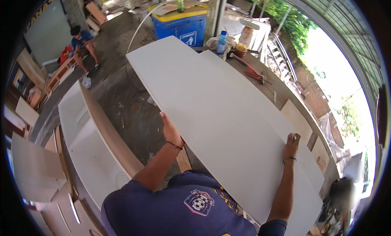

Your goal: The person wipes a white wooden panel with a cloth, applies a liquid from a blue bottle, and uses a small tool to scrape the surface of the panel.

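**White Panel: Position Relative to the Two Hands**

The white panel (216, 110) lies directly in front of the torso, between the two hands. Its long axis runs diagonally, from the far left to the near right, and its near end passes the right side of the person's dark blue shirt (163, 209).

Left hand (172, 133): set at the panel's left long edge, holding it. The thumb points forward along the edge; the remaining fingers are hidden. From this hand, the panel extends to the right.

Right hand (291, 145): set near the opposite long edge, with the forearm above the panel face. The fingers are curled to a narrow form. A small pale item may sit at the fingertips; whether it is gripped cannot be told. From this hand, most of the panel lies to the left.

Both hands are at the panel; neither is clearly nearer to it. The left hand is farther forward.

A second white panel (308, 171) shows along the right edge of the first. Beyond it, the bench (272, 89) carries a red-handled tool (249, 69) and a blue bottle (221, 44). A white cabinet carcass (83, 148) stands to the left.
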{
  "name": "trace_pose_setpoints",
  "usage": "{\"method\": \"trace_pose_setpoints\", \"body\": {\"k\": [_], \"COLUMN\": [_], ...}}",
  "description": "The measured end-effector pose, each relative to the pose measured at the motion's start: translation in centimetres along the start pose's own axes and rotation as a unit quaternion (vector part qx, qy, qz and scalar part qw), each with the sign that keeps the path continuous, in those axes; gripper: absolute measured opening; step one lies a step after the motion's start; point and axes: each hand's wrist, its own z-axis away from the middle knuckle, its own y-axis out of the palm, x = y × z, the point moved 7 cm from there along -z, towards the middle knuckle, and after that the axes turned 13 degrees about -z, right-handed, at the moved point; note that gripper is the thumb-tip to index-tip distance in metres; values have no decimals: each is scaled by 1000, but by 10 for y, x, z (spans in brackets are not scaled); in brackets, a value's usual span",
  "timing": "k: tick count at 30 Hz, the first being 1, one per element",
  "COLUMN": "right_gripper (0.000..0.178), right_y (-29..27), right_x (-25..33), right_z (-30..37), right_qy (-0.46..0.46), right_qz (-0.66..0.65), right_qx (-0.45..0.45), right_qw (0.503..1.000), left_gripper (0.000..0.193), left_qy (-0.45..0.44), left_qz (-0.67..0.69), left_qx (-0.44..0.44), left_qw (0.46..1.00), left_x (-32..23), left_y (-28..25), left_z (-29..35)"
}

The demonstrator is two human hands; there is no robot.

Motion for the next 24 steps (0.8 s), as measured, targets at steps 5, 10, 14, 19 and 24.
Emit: {"method": "trace_pose_setpoints", "body": {"k": [5, 10, 14, 19, 24], "right_gripper": [35, 38, 40, 42, 39], "right_y": [9, 16, 30, 44, 55], "right_x": [-46, -92, -118, -137, -147], "right_z": [-46, -88, -120, -153, -172], "right_qy": [-7, -33, -21, -17, 39], "right_qz": [-7, -49, -46, -54, -20], "right_qx": [40, 51, 93, 112, 142], "right_qw": [999, 997, 994, 992, 989], "left_gripper": [42, 37, 39, 39, 38], "left_qy": [78, 55, -17, -54, -68], "left_qz": [-139, -145, -102, -96, -115], "left_qx": [-126, -161, -172, -186, -211], "left_qw": [979, 975, 980, 976, 968], "left_x": [60, 114, 147, 167, 189], "left_y": [-35, -26, -10, 10, 20], "left_z": [-42, -54, -66, -86, -104]}}
